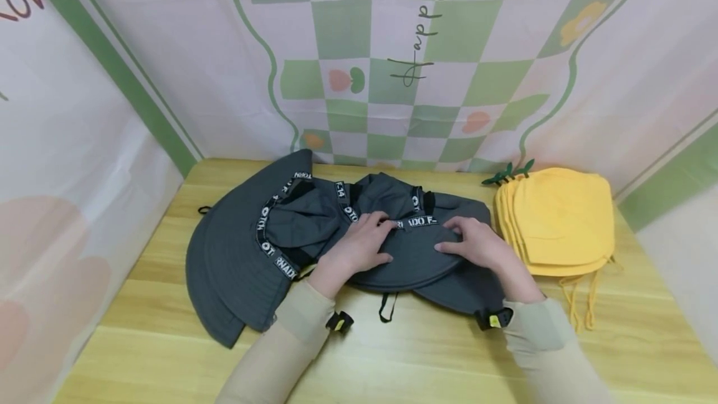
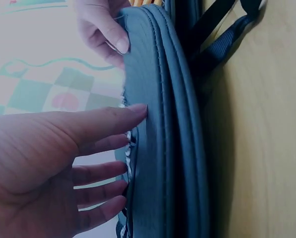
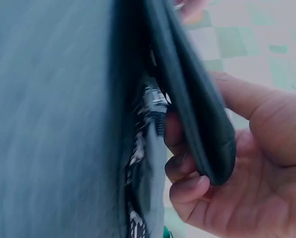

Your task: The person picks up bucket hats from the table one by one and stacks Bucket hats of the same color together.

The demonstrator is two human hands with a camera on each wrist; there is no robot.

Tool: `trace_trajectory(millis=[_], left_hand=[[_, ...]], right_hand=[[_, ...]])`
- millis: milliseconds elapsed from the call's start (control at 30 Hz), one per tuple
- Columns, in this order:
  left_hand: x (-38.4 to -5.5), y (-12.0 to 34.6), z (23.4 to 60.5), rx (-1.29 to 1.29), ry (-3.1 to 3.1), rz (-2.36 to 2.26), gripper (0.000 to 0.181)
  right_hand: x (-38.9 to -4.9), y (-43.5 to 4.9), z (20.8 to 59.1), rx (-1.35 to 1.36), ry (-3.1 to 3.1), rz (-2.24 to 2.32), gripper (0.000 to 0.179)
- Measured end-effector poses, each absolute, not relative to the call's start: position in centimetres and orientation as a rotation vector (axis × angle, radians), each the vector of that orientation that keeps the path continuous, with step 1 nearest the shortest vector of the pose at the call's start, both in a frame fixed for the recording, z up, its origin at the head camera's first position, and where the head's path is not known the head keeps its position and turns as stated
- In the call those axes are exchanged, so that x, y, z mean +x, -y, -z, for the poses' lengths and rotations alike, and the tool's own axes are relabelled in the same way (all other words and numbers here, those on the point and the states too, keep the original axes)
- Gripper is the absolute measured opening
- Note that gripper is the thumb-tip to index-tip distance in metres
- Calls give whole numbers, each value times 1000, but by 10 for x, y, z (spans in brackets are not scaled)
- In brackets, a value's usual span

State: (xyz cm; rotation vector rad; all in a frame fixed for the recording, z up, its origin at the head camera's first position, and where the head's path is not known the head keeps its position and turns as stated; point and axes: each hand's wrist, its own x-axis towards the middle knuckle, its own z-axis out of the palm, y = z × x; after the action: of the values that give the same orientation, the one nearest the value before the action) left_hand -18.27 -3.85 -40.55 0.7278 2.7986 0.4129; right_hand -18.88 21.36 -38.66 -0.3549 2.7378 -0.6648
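Several dark grey wide-brimmed hats lie overlapping, with lettered bands inside their crowns. My left hand (image 1: 361, 243) is at the middle hat (image 1: 412, 262), thumb on its brim and fingers spread along the inner band. In the left wrist view the left thumb and fingers (image 2: 101, 173) look nearly straight against that brim (image 2: 145, 148). My right hand (image 1: 477, 242) grips the brim's right end; the right wrist view shows its fingers (image 3: 187, 188) curled round the brim edge (image 3: 215, 148). Another grey brim (image 1: 468, 288) lies underneath, close to the right wrist.
More grey hats (image 1: 224, 267) spread out on the left of the wooden table (image 1: 381, 366). At the right stands a stack of yellow cloth items (image 1: 563, 223) with green leaf trims (image 1: 507, 173) and hanging cords (image 1: 589, 310). A patterned cloth backdrop (image 1: 342, 30) rises behind the table.
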Motion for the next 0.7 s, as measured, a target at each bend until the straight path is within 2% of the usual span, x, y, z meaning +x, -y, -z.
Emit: trace_trajectory(millis=[333, 700], left_hand=[[-193, 54, 409, 622, -2829, -550, 80], [-201, 73, 406, 547, -2780, -698, 81]], right_hand=[[-180, -215, 380, -266, -2795, 881, 49], [-175, -235, 372, -203, -2871, 1171, 47]])
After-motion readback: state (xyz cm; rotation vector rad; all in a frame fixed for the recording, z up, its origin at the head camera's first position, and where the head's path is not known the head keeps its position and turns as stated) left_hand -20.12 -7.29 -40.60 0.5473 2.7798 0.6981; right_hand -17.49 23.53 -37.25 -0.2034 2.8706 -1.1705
